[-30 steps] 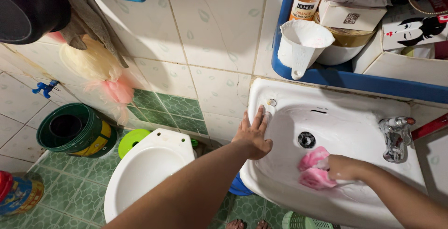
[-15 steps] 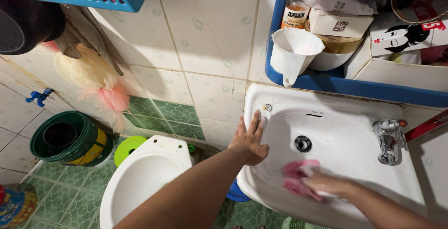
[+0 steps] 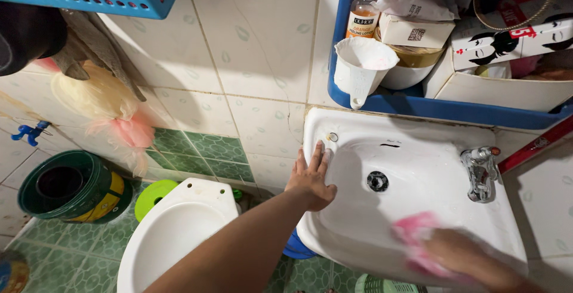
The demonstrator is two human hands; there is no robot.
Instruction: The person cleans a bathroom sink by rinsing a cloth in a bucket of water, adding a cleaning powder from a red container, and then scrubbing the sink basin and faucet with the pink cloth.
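R hand (image 3: 462, 257) presses pink sponge (image 3: 413, 236) flat, long axis toward sink (image 3: 418, 149) drain.

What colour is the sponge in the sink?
Pink, a soft sponge under the right hand; head view.

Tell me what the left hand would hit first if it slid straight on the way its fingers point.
The left hand lies flat on the sink rim, fingers pointing toward the wall. It would probably meet the small round metal fitting first, then the tiled wall.

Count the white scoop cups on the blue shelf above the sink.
1: a white scoop cup on the blue shelf, at its left end, beside the orange-liquid bottle. Others may hide behind the boxes.
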